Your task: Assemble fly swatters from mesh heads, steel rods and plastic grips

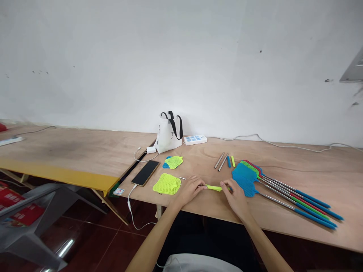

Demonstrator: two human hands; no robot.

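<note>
Between my two hands a narrow yellow-green plastic piece [214, 187] is held low over the table; its ends are hidden by fingers. My left hand [192, 189] is closed on its left end, and my right hand [234, 194] pinches its right end. Left of my left hand lie yellow-green fly swatter heads [166, 184], with a small silver rod [182, 178] nearby. Beyond my hands sit metal tubes [219, 160], a blue grip [228, 161] and a yellow-green grip [233, 161]. Assembled fly swatters [245, 173] in blue, green and red lie beside my right hand, handles pointing right.
Left on the wooden table [272, 158] a phone [145, 173] charges by a white cable. Another yellow-green swatter head [174, 162] overlaps a blue one. Against the wall stand a white bag [167, 136] and a power strip [195, 139]. A grey chair [36, 230] is lower left.
</note>
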